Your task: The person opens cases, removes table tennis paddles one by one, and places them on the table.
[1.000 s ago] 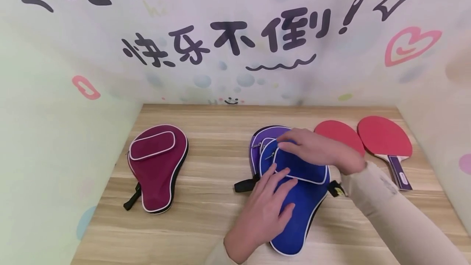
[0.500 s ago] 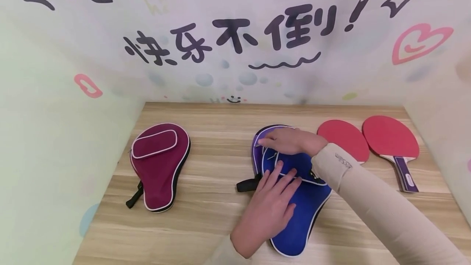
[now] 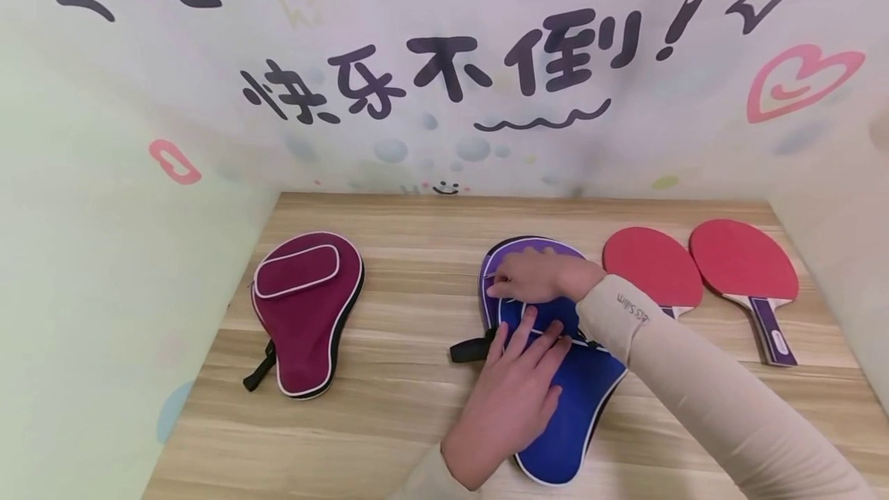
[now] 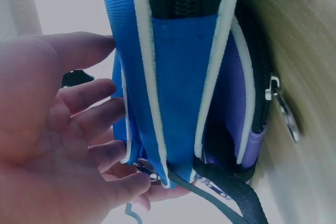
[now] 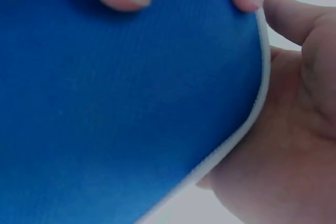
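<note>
In the head view a blue paddle case (image 3: 566,415) with white piping lies partly over a purple paddle case (image 3: 545,244). My left hand (image 3: 510,388) rests on the blue case, its spread fingertips against the front pocket. The left wrist view has those fingers beside the blue case (image 4: 184,77); the purple case (image 4: 235,82) and its zipper are behind. My right hand (image 3: 538,276) reaches across both cases. Its curled fingers and thumb pinch at a zipper pull on the purple case's left side, mostly hidden by the hand. Blue fabric (image 5: 121,87) fills much of the right wrist view.
A maroon paddle case (image 3: 309,315) lies on the wooden table (image 3: 396,423) at the left. Two red table tennis paddles (image 3: 743,259) lie at the back right. A black strap (image 3: 470,349) sticks out from the stacked cases. Patterned walls (image 3: 444,153) border the table.
My right hand has moved left from the blue case's pocket to the purple case's left side, and its fingers have curled. My left hand has stayed on the blue case. The view shifts slightly.
</note>
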The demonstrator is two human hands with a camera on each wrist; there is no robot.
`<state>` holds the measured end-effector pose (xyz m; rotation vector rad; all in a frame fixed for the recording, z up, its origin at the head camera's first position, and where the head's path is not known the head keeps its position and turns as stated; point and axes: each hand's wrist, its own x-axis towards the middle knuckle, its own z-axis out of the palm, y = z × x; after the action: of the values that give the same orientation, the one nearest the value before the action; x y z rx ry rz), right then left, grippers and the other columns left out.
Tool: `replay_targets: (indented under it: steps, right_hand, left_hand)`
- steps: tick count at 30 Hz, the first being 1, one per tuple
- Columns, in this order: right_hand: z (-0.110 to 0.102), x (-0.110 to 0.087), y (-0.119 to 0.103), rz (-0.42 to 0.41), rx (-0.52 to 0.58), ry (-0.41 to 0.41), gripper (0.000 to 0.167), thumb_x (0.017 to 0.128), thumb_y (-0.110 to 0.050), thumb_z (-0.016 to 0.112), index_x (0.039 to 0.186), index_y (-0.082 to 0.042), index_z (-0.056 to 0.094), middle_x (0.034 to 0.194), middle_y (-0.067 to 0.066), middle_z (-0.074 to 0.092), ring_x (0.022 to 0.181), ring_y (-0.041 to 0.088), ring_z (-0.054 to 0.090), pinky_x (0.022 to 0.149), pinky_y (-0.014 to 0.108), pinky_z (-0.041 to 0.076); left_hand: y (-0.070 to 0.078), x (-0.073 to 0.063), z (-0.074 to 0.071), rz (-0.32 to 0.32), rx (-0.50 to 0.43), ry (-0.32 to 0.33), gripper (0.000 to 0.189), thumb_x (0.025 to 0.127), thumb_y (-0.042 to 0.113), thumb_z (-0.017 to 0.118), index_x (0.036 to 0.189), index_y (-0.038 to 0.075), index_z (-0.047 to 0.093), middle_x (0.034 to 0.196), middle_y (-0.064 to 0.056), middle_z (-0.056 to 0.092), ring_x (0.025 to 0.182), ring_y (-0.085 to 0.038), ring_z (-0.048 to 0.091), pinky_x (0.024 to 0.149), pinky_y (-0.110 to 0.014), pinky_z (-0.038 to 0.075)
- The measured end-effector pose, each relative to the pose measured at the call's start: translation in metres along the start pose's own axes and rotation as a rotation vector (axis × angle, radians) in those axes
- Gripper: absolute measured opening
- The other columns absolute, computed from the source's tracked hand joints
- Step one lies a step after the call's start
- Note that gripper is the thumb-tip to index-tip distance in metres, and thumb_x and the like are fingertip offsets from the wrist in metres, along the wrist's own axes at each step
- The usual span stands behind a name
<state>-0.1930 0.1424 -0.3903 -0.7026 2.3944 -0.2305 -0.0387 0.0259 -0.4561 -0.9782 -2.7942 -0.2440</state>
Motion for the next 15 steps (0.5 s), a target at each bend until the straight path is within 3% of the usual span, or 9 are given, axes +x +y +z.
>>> replay_targets:
  steps: [4,11,15]
  right_hand:
    - [0.003,0.002,0.002,-0.028,0.025,0.029,0.038,0.108,-0.036,0.046,0.127,-0.011,0.069,0.122,0.005,0.069,0.126,0.032,0.06,0.116,0.07,0.03]
    - [0.0,0.0,0.01,0.026,-0.013,0.092,0.044,0.11,-0.03,0.042,0.142,-0.005,0.059,0.149,0.021,0.054,0.144,0.045,0.044,0.117,0.07,0.03]
    - [-0.002,-0.001,0.013,0.025,-0.071,0.1,0.042,0.108,-0.024,0.042,0.142,-0.005,0.059,0.148,0.022,0.054,0.143,0.045,0.045,0.116,0.069,0.033]
  left_hand:
    - [0.001,0.0,0.0,-0.006,0.004,-0.009,0.061,0.092,0.042,0.072,0.148,0.027,0.052,0.159,0.008,0.047,0.158,-0.028,0.028,0.118,-0.057,0.039]
    - [0.004,0.001,-0.002,-0.011,-0.043,-0.172,0.073,0.092,0.06,0.065,0.156,0.047,0.033,0.168,0.005,0.033,0.161,-0.033,0.012,0.122,-0.064,0.029]
    - [0.005,0.0,-0.002,-0.01,-0.054,-0.208,0.077,0.088,0.068,0.063,0.156,0.053,0.028,0.17,0.003,0.027,0.162,-0.035,0.006,0.123,-0.066,0.024]
